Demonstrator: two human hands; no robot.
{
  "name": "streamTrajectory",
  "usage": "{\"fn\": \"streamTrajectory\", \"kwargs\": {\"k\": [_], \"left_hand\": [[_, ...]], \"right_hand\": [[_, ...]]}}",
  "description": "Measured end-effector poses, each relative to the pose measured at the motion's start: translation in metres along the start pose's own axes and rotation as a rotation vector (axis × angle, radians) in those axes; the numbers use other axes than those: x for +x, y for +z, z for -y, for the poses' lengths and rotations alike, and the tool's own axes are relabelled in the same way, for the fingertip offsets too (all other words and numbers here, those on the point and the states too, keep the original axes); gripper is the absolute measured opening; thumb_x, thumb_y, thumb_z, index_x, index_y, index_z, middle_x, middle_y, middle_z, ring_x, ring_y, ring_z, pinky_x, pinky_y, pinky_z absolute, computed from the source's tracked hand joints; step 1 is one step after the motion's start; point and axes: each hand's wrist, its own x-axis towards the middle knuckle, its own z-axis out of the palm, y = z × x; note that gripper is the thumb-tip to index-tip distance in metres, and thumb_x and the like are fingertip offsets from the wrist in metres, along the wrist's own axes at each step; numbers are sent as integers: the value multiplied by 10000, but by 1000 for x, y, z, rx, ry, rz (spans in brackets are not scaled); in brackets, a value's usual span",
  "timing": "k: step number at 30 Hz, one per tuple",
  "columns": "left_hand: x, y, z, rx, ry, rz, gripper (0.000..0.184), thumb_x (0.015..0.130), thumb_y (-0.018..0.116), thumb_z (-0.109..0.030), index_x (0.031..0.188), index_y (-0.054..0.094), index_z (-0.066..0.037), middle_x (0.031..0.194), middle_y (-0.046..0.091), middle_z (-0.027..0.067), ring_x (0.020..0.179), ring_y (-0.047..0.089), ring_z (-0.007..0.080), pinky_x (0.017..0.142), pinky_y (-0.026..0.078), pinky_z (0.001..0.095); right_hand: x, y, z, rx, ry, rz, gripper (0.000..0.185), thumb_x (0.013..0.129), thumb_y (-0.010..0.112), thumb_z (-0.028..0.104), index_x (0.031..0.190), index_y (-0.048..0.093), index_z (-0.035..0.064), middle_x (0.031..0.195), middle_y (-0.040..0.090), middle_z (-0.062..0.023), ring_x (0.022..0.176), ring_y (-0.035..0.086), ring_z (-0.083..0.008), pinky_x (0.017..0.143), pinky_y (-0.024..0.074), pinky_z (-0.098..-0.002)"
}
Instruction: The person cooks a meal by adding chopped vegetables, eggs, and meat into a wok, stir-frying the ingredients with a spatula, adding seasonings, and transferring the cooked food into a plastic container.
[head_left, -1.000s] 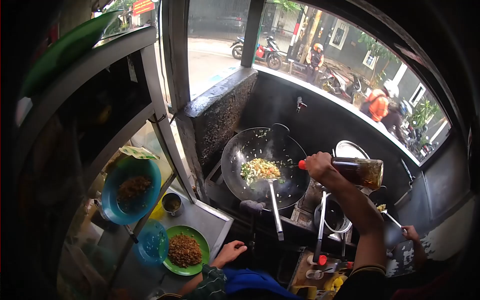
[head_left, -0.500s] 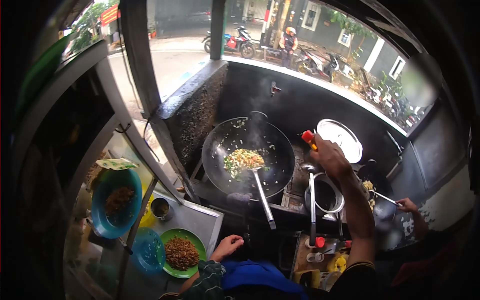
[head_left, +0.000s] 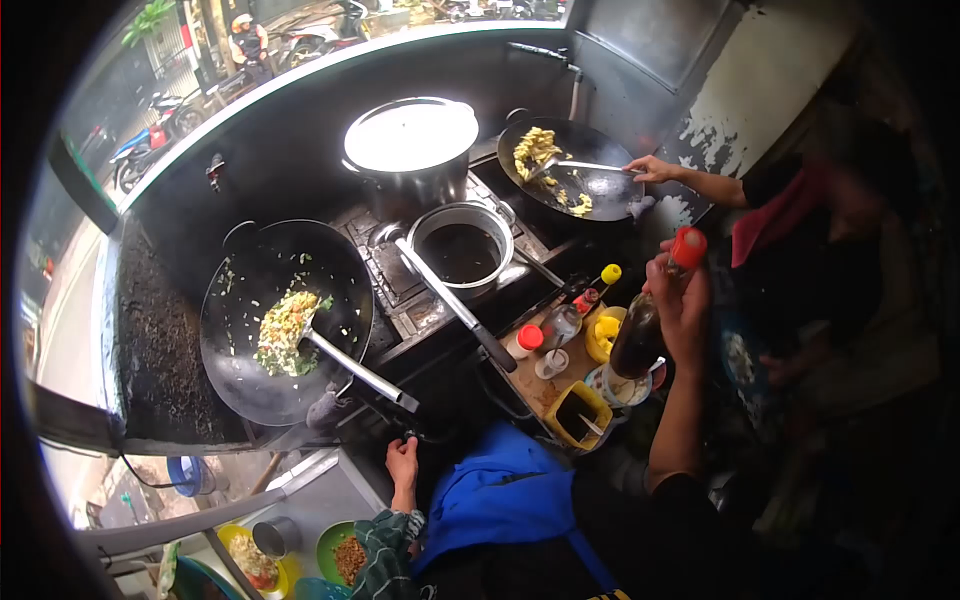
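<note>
My right hand [head_left: 682,310] is closed around a sauce bottle [head_left: 637,338] of dark liquid with a red cap, held above the seasoning shelf. My left hand [head_left: 403,464] is low at the front of the stove, fingers curled together near a small dark part; whatever they pinch is too dark to make out. Ahead of it, a wok [head_left: 225,355] holds a chopped egg and vegetable mix [head_left: 289,320]. A metal spatula [head_left: 362,372] rests in this wok, its handle over the near rim.
Another person's hand [head_left: 652,170] works a spatula in a second wok [head_left: 600,205]. A lidded pot [head_left: 415,180] and a pot of dark liquid [head_left: 503,235] with a ladle [head_left: 455,300] stand between. Bottles and a yellow container [head_left: 578,415] crowd the shelf [head_left: 527,385]. A green plate [head_left: 330,548] holds brown food.
My view has swung right. The sauce bottle, earlier tipped with its red cap toward the wok, is now upright over the shelf, still in my right hand. My left hand stays low by the stove.
</note>
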Motion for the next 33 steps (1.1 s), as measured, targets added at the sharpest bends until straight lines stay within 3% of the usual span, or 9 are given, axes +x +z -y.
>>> {"fn": "streamTrajectory", "kwargs": {"k": [5,21,23,25,28,30,31,32,33], "left_hand": [[14,10,-6,263,96,-140,392,752,708,-333,917,629,13,813,673,158,790,654,296,751,490,381],[-13,-2,-25,346,157,-162,450,776,662,-373,1015,610,4,865,676,163,862,643,327,791,483,392],[-18,-10,-22,291,136,-125,493,788,641,-405,1054,604,8,908,675,166,890,643,316,810,482,379],[-22,-16,-22,244,95,-148,468,798,637,-399,1054,618,-8,911,674,168,891,646,299,811,484,366],[-23,-23,-14,75,53,-170,425,809,634,-379,1031,631,-17,885,675,156,858,652,271,779,493,349],[-23,-22,-14,-31,52,-200,395,818,626,-360,1023,634,-22,871,676,143,828,655,248,753,499,339],[-33,-25,-36,-131,11,-182,376,815,623,-347,1022,642,-33,874,678,140,830,657,250,759,499,339],[-32,-25,-38,-100,48,-191,369,812,623,-340,1023,645,-37,879,679,141,836,658,253,762,500,338],[-30,-25,-41,-70,85,-198,363,809,623,-334,1023,649,-42,884,679,143,841,659,256,765,500,338]], "right_hand": [[-37,2,-76,97,72,-129,287,892,592,134,1112,468,-3,919,532,-44,799,544,-107,729,465,-257],[-120,44,-215,-257,236,-294,259,906,569,200,1071,508,9,986,582,-108,922,568,-222,829,436,-333],[-125,44,-219,-152,339,-284,310,901,579,174,1147,493,6,1029,573,-100,971,553,-205,883,419,-319],[-123,41,-211,-176,119,-374,451,881,603,115,1264,396,-1,1247,446,-124,1130,446,-203,982,349,-331],[-91,50,-110,-305,-22,-407,466,888,565,74,1302,372,-20,1305,427,-160,1213,421,-262,1019,336,-382],[-78,72,-66,-306,-250,-179,281,914,503,55,1180,465,-29,1163,530,-153,1091,510,-256,958,386,-387],[-83,91,-59,-108,-74,70,156,919,490,47,1056,518,-21,1064,572,-143,980,555,-253,899,420,-379],[-78,125,-44,48,-217,284,184,907,520,94,1050,566,-11,975,606,-139,905,603,-254,829,476,-343],[-93,165,-36,391,-18,485,213,908,530,147,1057,584,5,1012,608,-157,920,606,-255,838,473,-319]]}}
